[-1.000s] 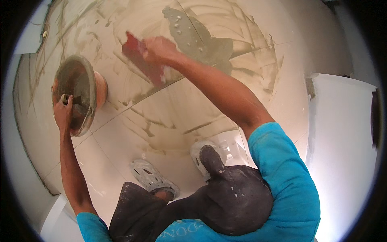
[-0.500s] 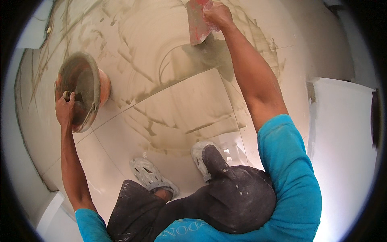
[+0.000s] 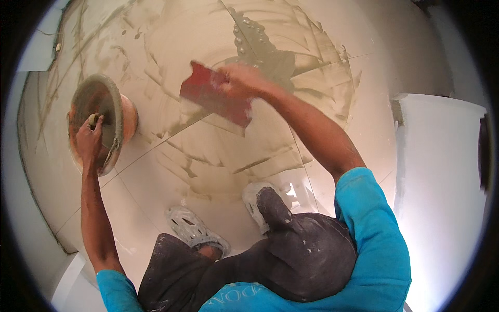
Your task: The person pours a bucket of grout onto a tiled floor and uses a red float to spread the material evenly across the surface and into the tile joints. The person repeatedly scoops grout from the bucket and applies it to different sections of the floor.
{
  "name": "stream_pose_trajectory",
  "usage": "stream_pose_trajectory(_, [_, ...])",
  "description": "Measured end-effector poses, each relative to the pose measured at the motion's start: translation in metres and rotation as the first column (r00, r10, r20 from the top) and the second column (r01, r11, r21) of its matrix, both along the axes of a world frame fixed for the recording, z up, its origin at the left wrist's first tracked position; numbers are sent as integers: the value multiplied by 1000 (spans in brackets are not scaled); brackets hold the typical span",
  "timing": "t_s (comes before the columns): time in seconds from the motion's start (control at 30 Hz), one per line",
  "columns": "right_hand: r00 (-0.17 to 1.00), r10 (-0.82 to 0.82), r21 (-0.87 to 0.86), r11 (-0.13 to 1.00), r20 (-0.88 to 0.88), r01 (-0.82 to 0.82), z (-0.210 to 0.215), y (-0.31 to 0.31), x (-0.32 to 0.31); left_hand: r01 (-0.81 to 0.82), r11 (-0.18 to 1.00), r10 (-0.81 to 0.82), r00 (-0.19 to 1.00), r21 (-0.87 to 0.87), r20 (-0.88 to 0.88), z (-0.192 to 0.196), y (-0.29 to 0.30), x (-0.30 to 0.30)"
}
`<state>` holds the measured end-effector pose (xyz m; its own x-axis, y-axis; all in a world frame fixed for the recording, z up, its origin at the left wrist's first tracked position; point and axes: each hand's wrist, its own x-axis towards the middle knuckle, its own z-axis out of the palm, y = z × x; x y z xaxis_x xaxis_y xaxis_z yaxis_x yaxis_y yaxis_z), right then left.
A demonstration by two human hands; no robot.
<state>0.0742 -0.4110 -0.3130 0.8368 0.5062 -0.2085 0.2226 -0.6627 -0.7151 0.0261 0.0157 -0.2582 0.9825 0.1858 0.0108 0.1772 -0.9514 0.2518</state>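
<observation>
My left hand [image 3: 89, 139] reaches into a round orange bucket [image 3: 130, 115], its rim and inside caked with grey slurry. The fingers are closed round the stubby handle [image 3: 93, 120] of a small trowel; its blade is hard to make out inside the bucket. Over the tiled floor [image 3: 244, 143], my right hand [image 3: 241, 80], smeared by motion, grips a wide red spreader [image 3: 204, 86] tilted toward the bucket. Beyond that hand lies a wet grey-green patch of grout slurry [image 3: 265, 57], bubbly along its far part.
Thin slurry streaks cover the tiles around the patch. My two grey-white clogs [image 3: 189, 223] stand on the floor close to me. A white panel or block [image 3: 439, 156] rises at the right, and a wall edge [image 3: 26, 140] runs along the left.
My right hand has swung the red spreader from the far middle back toward me and leftward, uncovering the bubbly slurry. My left hand still holds the trowel; the bucket sits slightly further left.
</observation>
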Motion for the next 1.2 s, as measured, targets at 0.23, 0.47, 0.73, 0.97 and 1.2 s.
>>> stream_pose_trajectory(0.23, [957,-245,-87,962,157,260,5,-65,74,41,961,-60,996,-275,-61,5,-2,-13])
stream_pose_trajectory(0.47, [900,-412,-80,902,140,425,28,-116,82,-24,1000,26,994,16,-108,6,23,-15])
stream_pose_trajectory(0.73, [687,-571,-489,487,449,724,42,-187,26,-134,926,133,991,353,27,0,24,-2])
stream_pose_trajectory(0.97, [783,-479,-446,644,398,621,21,-111,40,-38,994,36,999,103,21,-6,-3,14])
stream_pose_trajectory(1.2, [829,-448,-413,721,333,556,42,-40,68,-71,996,67,995,-54,-73,-2,-11,-1])
